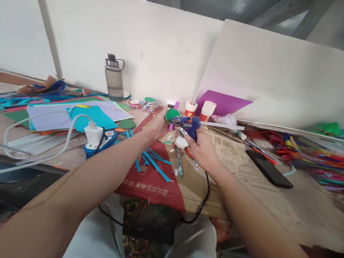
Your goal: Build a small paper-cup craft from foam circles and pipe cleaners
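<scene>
Right hand is wrapped tight around a blue glue gun, cord hanging off the table edge. Left hand pinches a green disc right at the nozzle. Paper cups and a bottle sit further back.

Both arms are seen bare, no sleeves in view; white trousers are worn below the desk.

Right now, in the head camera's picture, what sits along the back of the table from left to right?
Water bottle → stack of tape rolls → two paper cups → purple sheet → heap of coloured pipe cleaners.
</scene>
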Demonstrator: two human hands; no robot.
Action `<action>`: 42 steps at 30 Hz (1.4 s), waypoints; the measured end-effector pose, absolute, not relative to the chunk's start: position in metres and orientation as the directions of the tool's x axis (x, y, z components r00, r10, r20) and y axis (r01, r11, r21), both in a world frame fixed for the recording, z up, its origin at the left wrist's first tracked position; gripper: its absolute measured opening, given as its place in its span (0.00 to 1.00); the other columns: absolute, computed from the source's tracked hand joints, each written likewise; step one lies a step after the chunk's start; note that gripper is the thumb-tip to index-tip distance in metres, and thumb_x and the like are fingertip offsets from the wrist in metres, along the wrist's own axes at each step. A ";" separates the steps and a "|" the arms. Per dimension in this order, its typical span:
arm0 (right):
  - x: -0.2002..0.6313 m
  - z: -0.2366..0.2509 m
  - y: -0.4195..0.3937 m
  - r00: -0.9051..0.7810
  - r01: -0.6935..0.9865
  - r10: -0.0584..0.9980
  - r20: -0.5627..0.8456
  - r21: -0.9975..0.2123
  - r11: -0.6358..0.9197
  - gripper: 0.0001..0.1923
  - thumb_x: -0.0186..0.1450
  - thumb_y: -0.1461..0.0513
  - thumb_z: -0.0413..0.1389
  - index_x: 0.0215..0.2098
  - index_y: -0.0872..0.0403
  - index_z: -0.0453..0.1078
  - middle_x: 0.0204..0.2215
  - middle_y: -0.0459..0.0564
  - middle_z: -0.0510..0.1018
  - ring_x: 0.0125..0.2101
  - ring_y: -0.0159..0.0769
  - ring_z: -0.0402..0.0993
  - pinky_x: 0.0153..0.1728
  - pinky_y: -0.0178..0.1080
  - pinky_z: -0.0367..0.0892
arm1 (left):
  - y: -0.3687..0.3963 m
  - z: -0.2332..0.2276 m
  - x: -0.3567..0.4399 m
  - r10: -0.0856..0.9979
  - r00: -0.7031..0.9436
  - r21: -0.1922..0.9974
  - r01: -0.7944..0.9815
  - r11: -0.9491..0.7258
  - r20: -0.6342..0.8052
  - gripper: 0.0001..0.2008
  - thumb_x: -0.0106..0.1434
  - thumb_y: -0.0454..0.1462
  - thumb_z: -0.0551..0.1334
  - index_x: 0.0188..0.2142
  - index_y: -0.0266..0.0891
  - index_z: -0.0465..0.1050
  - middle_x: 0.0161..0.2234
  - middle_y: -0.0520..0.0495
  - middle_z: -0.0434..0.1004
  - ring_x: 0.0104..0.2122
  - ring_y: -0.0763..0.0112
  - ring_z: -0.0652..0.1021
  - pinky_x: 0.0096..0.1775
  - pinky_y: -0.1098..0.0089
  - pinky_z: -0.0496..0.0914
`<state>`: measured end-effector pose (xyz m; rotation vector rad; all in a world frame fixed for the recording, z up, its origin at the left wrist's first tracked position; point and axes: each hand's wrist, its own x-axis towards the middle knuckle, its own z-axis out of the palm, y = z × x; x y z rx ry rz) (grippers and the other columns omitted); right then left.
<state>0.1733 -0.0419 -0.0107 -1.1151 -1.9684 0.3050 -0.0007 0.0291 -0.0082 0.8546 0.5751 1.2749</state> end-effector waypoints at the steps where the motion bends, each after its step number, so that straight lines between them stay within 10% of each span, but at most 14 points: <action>1: 0.173 -0.010 -0.042 -0.259 0.602 0.802 0.539 -0.559 0.570 0.18 0.66 0.56 0.50 0.50 0.55 0.67 0.43 0.59 0.78 0.43 0.50 0.73 0.45 0.50 0.67 | 0.030 -0.008 -0.001 0.970 0.227 0.813 -0.579 0.069 0.080 0.27 0.69 0.53 0.48 0.34 0.35 0.76 0.25 0.46 0.79 0.24 0.70 0.78 0.27 0.73 0.71; 35: 0.176 -0.011 -0.035 -0.086 0.435 0.764 0.639 -0.666 0.606 0.16 0.65 0.57 0.53 0.49 0.54 0.68 0.43 0.55 0.78 0.42 0.45 0.73 0.47 0.47 0.66 | 0.020 -0.010 0.006 0.973 0.220 0.855 -0.516 0.057 0.068 0.25 0.71 0.50 0.46 0.35 0.34 0.73 0.26 0.44 0.78 0.21 0.71 0.76 0.25 0.72 0.70; 42: 0.196 -0.011 -0.022 -0.035 0.068 0.924 0.381 -0.921 0.383 0.14 0.59 0.51 0.58 0.35 0.50 0.63 0.25 0.42 0.73 0.22 0.31 0.64 0.27 0.37 0.64 | 0.032 -0.011 -0.005 0.998 0.021 0.806 -0.591 -0.030 0.052 0.24 0.70 0.51 0.48 0.34 0.35 0.71 0.25 0.45 0.78 0.25 0.71 0.78 0.24 0.75 0.70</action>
